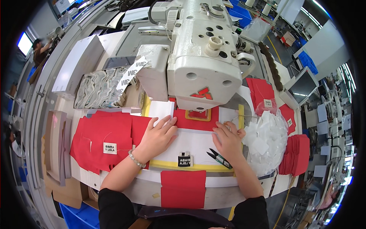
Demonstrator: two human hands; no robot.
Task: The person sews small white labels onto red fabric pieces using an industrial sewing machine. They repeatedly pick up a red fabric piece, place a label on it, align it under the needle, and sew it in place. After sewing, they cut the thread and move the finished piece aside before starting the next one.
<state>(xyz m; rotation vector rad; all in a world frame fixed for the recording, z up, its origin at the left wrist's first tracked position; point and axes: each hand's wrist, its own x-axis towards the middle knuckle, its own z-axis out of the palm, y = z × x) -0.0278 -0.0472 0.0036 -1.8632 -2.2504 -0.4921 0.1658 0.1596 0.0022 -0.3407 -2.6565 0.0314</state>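
Note:
Under the head of the white sewing machine [204,65] lies a red fabric piece [225,113], with a yellow-edged frame [198,115] pressed on it. My left hand [162,133] rests at the left end of this piece, fingers stretched out and lying flat. At its right end, my right hand [228,139] touches the white work plate [169,152], with forefinger and thumb apart and the other fingers partly bent. Green-handled thread snips [220,158] lie beside my right wrist. A small black woven label [185,160] sits on the plate between my forearms.
Red pieces with white labels [103,141] are stacked at left, near a box of folded strips [101,89]. A bag of white scraps [267,141] and a red stack [294,154] stand at right. One red piece [183,189] hangs over the front edge.

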